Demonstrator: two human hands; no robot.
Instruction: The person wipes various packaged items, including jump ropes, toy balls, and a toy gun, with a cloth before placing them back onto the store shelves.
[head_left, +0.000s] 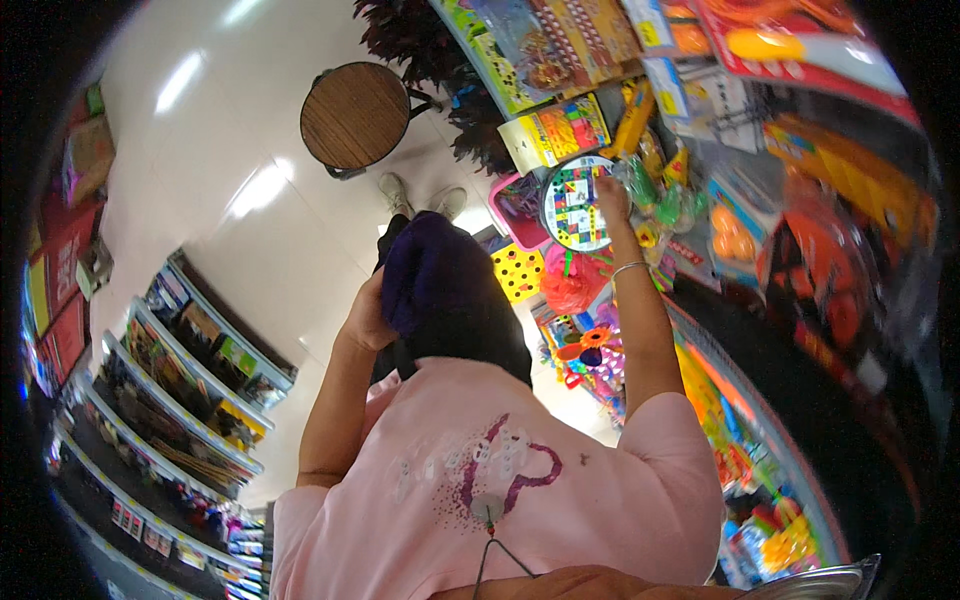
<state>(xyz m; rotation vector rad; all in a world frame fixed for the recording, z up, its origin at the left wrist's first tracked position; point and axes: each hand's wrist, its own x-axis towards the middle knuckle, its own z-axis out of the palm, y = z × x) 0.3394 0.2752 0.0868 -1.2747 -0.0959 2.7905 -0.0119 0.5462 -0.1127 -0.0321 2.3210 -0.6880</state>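
My left hand (367, 309) grips a dark purple cloth bundle (424, 281) at its left side, low in front of my body. Most of the fingers are hidden behind the cloth. My right arm reaches out to the shelf display. There, my right hand (613, 199) is at the right edge of a round, flat item (576, 214) with a colourful printed face. Its fingers look curled, but whether they grip the round item is too small to tell. Just left of the round item sits a pink plastic basket (496, 214) with dark contents.
A round wood-topped stool (355, 116) stands on the pale tiled floor (217, 247). Dark feathery goods (480, 127) hang by the display. Packaged orange balls (731, 232) and a yellow packet (559, 131) lie near my right hand. Stocked shelves (172, 375) rise at the left.
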